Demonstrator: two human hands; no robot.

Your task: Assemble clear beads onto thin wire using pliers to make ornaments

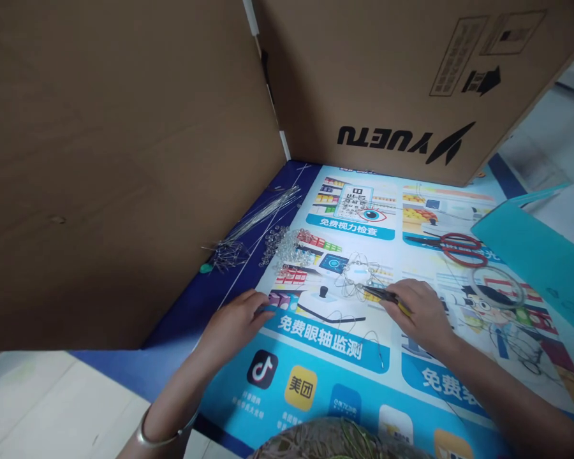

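In the head view, the thing being worked on, a wire flower [360, 262], lay flat on the printed sheet [335, 338], just right of a heap of clear beads [287, 248]. It looked airy and silvery: thin, rounded loops fanned out like petals around a roughly circular middle, through which the sheet's print showed. The loops were uneven, some overlapping. Finer detail was too small to make out.

The right hand [423, 312] was wrapped around pliers [382, 294] with dark jaws and yellow on the handles; their tip met the flower's lower right edge, though whether it gripped wire could not be told. The left hand [242, 319] rested apart from it, empty, fingers bent and thumb separate.
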